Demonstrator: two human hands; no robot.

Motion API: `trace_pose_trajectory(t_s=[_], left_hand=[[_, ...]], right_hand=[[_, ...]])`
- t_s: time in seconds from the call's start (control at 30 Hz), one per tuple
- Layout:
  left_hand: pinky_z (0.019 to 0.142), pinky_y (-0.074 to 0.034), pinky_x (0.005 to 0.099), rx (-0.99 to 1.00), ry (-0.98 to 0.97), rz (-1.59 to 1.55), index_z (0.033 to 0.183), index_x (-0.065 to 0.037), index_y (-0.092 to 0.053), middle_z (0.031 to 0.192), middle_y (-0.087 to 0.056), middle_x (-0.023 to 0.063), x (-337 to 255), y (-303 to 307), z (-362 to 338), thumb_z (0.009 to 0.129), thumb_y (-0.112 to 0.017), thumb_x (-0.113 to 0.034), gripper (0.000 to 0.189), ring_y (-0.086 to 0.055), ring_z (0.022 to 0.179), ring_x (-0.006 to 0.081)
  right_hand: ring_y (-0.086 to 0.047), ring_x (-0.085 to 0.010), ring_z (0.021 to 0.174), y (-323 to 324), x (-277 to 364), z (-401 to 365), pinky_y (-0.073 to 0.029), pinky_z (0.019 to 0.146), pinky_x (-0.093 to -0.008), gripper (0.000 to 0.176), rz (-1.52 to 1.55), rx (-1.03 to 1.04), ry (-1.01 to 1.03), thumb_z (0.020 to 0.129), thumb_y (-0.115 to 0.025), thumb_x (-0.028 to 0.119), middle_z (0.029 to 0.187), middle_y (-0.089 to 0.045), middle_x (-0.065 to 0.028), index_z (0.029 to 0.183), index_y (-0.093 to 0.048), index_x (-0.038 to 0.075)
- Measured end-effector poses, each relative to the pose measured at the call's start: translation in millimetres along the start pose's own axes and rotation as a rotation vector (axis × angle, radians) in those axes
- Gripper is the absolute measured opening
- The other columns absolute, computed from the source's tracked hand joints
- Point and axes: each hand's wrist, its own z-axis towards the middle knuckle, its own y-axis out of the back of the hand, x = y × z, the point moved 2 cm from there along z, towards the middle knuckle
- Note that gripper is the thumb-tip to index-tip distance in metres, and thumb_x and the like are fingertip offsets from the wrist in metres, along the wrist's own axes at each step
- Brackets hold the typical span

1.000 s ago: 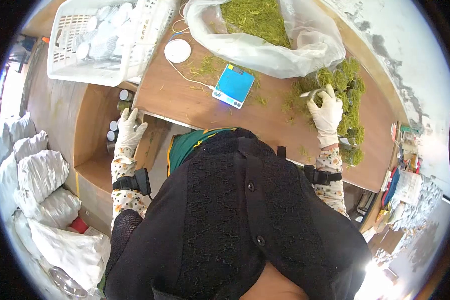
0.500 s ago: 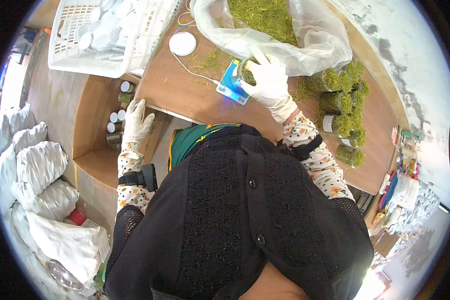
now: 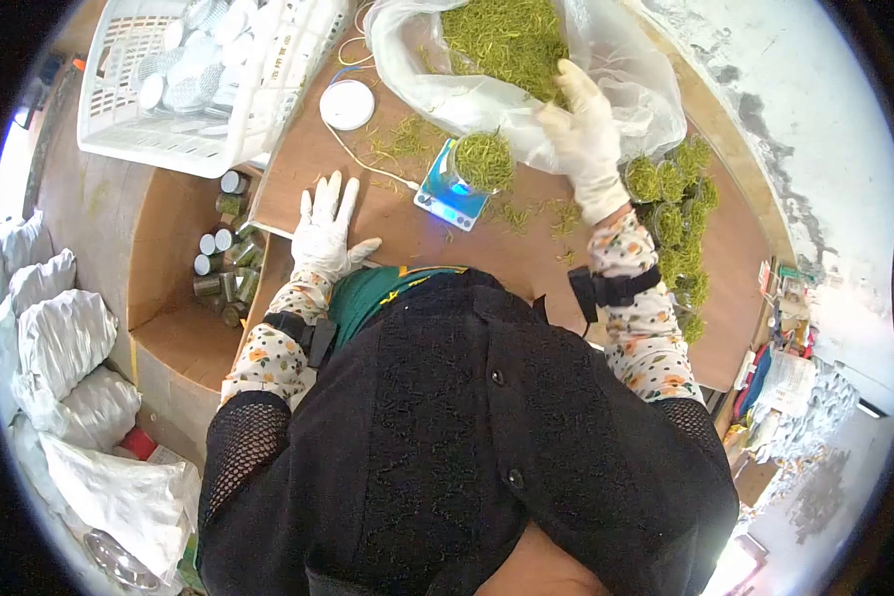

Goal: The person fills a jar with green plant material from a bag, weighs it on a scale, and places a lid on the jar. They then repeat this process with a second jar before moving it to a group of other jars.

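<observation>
My left hand [image 3: 325,233], in a white glove, rests near the table's front edge with its fingers spread and nothing in them. My gloved right hand [image 3: 588,144] is at the near rim of a clear plastic bag [image 3: 646,99], with fingers apart and no held thing visible. Inside the bag lies a heap of green dried shreds [image 3: 507,45]. Left of that hand, a jar [image 3: 484,164] topped with the same shreds stands on a small blue digital scale [image 3: 451,209] with a lit display.
Several filled jars [image 3: 670,223] stand in rows at the right. A white plastic basket [image 3: 159,149] of round lids is at the upper left. Below it, a cardboard box [image 3: 174,343] holds capped jars. A round white disc [image 3: 347,104] with a cable lies by the scale.
My right hand has left the jar on the scale and moved right to the bag. My left hand has shifted from above the cardboard box onto the table.
</observation>
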Motion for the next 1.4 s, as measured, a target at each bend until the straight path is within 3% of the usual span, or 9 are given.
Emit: trace_pose_trajectory(t_s=[0.1, 0.33, 0.43, 0.63, 1.0, 1.1, 1.23, 1.33, 1.4], left_hand=[[0.116, -0.015, 0.0528, 0.024, -0.024, 0.071, 0.152, -0.012, -0.018, 0.155, -0.020, 0.0178, -5, 4, 12, 0.078, -0.065, -0.055, 0.098, -0.021, 0.142, 0.0367], [0.116, -0.018, 0.0520, -0.145, 0.174, 0.042, 0.152, -0.013, -0.019, 0.155, -0.023, 0.0160, 13, -10, 47, 0.086, -0.058, -0.051, 0.085, -0.025, 0.141, 0.0357], [0.115, -0.019, 0.0513, -0.164, 0.190, 0.017, 0.152, -0.013, -0.021, 0.154, -0.026, 0.0154, 15, -11, 46, 0.088, -0.055, -0.051, 0.081, -0.027, 0.140, 0.0345], [0.115, -0.019, 0.0509, -0.176, 0.186, 0.004, 0.151, -0.014, -0.023, 0.153, -0.028, 0.0136, 17, -14, 46, 0.089, -0.053, -0.050, 0.077, -0.029, 0.140, 0.0334], [0.115, -0.019, 0.0516, -0.189, 0.170, 0.028, 0.151, -0.014, -0.023, 0.153, -0.029, 0.0139, 18, -19, 45, 0.092, -0.050, -0.050, 0.074, -0.030, 0.139, 0.0338], [0.115, -0.020, 0.0512, -0.200, 0.164, 0.028, 0.151, -0.014, -0.023, 0.152, -0.030, 0.0140, 19, -19, 44, 0.092, -0.050, -0.049, 0.074, -0.031, 0.139, 0.0334], [0.115, -0.021, 0.0507, -0.245, 0.141, -0.015, 0.150, -0.013, -0.025, 0.151, -0.032, 0.0143, 19, -17, 44, 0.092, -0.051, -0.047, 0.072, -0.032, 0.138, 0.0330], [0.114, -0.023, 0.0506, -0.300, 0.122, -0.088, 0.150, -0.013, -0.025, 0.150, -0.033, 0.0146, 23, -17, 40, 0.092, -0.053, -0.045, 0.072, -0.032, 0.138, 0.0330], [0.114, -0.024, 0.0507, -0.338, 0.111, -0.186, 0.150, -0.012, -0.026, 0.150, -0.033, 0.0147, 25, -17, 40, 0.092, -0.054, -0.042, 0.071, -0.033, 0.138, 0.0334]], right_hand=[[-0.058, -0.0354, 0.111, 2, -55, 23, -0.046, 0.094, -0.0409, 0.050, 0.001, 0.243, -0.380, 0.082, -0.065, 0.030, 0.124, -0.058, -0.0226, 0.122, -0.057, 0.002], [-0.052, -0.0351, 0.123, -63, -133, 45, -0.042, 0.100, -0.0412, 0.072, -0.456, 0.730, -0.390, 0.080, -0.065, 0.032, 0.132, -0.052, -0.0247, 0.143, -0.039, 0.010], [-0.053, -0.0370, 0.120, -87, -139, 46, -0.043, 0.100, -0.0405, 0.060, -0.515, 0.800, -0.403, 0.082, -0.060, 0.031, 0.128, -0.056, -0.0239, 0.136, -0.048, 0.006], [-0.059, -0.0385, 0.104, -97, -161, 42, -0.048, 0.088, -0.0469, 0.028, -0.583, 0.706, -0.176, 0.087, -0.055, 0.029, 0.109, -0.063, -0.0191, 0.105, -0.064, 0.008], [-0.059, -0.0361, 0.105, -41, -158, 43, -0.045, 0.091, -0.0436, 0.032, -0.396, 0.370, -0.313, 0.087, -0.057, 0.029, 0.110, -0.065, -0.0165, 0.110, -0.066, 0.008], [-0.064, -0.0302, 0.096, -31, -162, 36, -0.049, 0.085, -0.0390, 0.032, -0.250, 0.375, -0.227, 0.086, -0.061, 0.025, 0.110, -0.066, -0.0150, 0.113, -0.066, 0.008], [-0.066, -0.0124, 0.079, -27, -150, 25, -0.054, 0.069, -0.0260, 0.026, 0.334, 0.192, -0.746, 0.088, -0.064, 0.015, 0.098, -0.069, -0.0094, 0.108, -0.065, -0.001], [-0.066, -0.0141, 0.081, -15, -116, 27, -0.056, 0.070, -0.0265, 0.022, 0.716, 0.037, -0.803, 0.091, -0.061, 0.009, 0.096, -0.069, -0.0082, 0.109, -0.063, -0.003], [-0.066, -0.0149, 0.086, 2, -79, 27, -0.056, 0.074, -0.0276, 0.023, 0.802, 0.131, -0.771, 0.093, -0.059, 0.007, 0.097, -0.068, -0.0083, 0.113, -0.061, -0.002]])
